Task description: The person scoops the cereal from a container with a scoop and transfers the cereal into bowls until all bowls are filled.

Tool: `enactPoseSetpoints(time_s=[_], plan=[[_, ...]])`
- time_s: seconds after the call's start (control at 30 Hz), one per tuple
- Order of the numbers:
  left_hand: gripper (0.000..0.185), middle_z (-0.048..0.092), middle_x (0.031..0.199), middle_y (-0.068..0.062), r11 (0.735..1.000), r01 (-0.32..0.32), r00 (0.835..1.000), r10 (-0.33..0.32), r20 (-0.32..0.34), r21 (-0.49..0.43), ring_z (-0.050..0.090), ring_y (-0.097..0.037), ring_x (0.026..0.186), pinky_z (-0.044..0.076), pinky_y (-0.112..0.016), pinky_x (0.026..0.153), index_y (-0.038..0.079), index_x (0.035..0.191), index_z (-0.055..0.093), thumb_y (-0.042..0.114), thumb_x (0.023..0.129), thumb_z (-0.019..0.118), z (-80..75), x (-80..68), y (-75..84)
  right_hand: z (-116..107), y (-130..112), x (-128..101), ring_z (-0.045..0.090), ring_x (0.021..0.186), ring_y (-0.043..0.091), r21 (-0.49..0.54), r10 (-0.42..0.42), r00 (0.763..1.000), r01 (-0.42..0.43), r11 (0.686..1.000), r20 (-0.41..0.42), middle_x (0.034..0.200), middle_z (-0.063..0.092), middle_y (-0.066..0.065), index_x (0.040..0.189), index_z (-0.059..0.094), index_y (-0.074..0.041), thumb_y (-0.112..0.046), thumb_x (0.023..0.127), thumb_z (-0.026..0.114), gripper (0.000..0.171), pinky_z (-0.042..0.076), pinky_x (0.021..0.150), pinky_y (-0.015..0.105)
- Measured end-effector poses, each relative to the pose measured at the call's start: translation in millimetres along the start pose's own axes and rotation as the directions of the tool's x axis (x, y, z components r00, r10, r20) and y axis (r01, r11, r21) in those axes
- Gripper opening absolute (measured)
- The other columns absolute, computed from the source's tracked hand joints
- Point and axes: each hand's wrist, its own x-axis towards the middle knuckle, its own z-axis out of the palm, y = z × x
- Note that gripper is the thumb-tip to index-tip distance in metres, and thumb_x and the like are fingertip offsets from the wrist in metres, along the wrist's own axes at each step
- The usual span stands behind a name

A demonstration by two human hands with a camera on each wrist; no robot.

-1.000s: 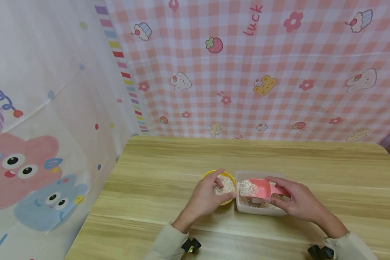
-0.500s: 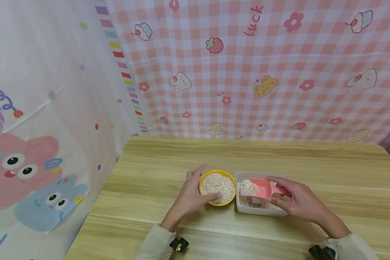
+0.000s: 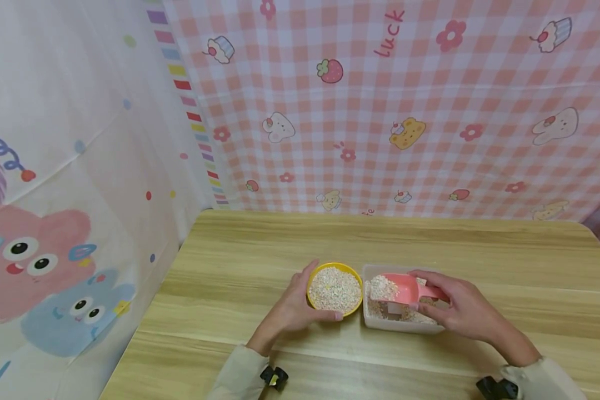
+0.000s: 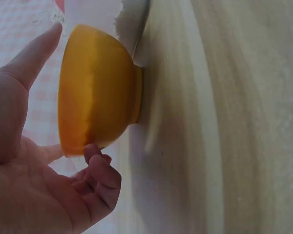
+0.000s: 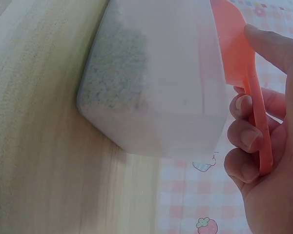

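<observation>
Okay, head view: left hand [image 3: 294, 308] cups the yellow bowl [image 3: 335, 289], thumb curled along its near rim, fingers round the far-left side. Bowl is full of pale grain and sits on the wooden surface [image 3: 260, 244], touching the clear tub [image 3: 400, 325] on its right. Right hand [image 3: 462, 311] pinches the pink scoop [image 3: 402, 290] by the handle; the scoop is loaded, held over the tub, long axis running left-right with its mouth toward the bowl. So the bowl lies just left of the scoop mouth, tub wall between them. Plenty of open surface far and left; near edge is close to both wrists.

Left wrist view: bowl [image 4: 95, 90] stands on its foot, thumb and curled fingers [image 4: 100, 168] wrapped at the rim, palm not fully against the wall.

Right wrist view: fingers [image 5: 244, 136] curl round the scoop handle [image 5: 256, 97], thumb on top. Tub [image 5: 156, 78] looks partly filled, grain heaped at one end.
</observation>
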Motion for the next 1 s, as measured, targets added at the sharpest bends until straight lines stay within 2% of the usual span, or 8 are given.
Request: enactPoseSetpoints(time_s=[0.3,0.47,0.73,1.0], plan=[[0.126,0.025,0.160,-0.017,0.997,-0.001,0.998,0.006,0.067,-0.077,0.027,-0.036,0.146,0.025,-0.058,0.115,0.017,0.160,0.011,0.043,0.067,0.091,4.1,3.3,-4.0,-3.8,0.2,3.0,0.054,0.079,0.004,0.026,-0.043,0.999,0.044,0.999,-0.014,0.112,0.070,0.002,0.134,0.060,-0.010,-0.021,0.083,0.080,0.056,0.048,0.069,0.028],[0.128,0.026,0.161,-0.015,0.994,0.009,0.996,0.001,0.092,-0.108,0.028,-0.034,0.146,0.025,-0.055,0.116,0.019,0.160,0.007,0.041,0.067,0.092,6.0,4.7,-6.4,-7.1,-2.5,4.9,0.056,0.080,0.005,0.021,-0.048,0.999,0.048,0.999,-0.017,0.113,0.070,0.003,0.134,0.059,-0.011,-0.020,0.084,0.079,0.055,0.049,0.070,0.028],[0.123,0.034,0.156,-0.016,0.991,0.022,0.996,-0.010,0.091,-0.130,0.036,-0.035,0.141,0.029,-0.056,0.114,0.021,0.159,0.011,0.040,0.068,0.091,6.5,4.8,-9.0,-12.7,-12.1,11.7,0.060,0.091,0.008,-0.014,-0.054,0.998,0.053,0.998,-0.012,0.119,0.069,0.006,0.136,0.059,-0.011,-0.024,0.085,0.078,0.056,0.054,0.076,0.035],[0.122,0.037,0.155,-0.014,0.989,0.054,0.995,-0.041,0.093,-0.139,0.039,-0.034,0.139,0.031,-0.057,0.112,0.027,0.159,0.012,0.043,0.067,0.091,7.1,5.1,-11.4,-15.9,-26.6,23.6,0.062,0.092,0.013,-0.049,-0.088,0.996,0.087,0.995,-0.030,0.120,0.069,0.008,0.135,0.060,-0.011,-0.023,0.083,0.080,0.057,0.053,0.076,0.040]])
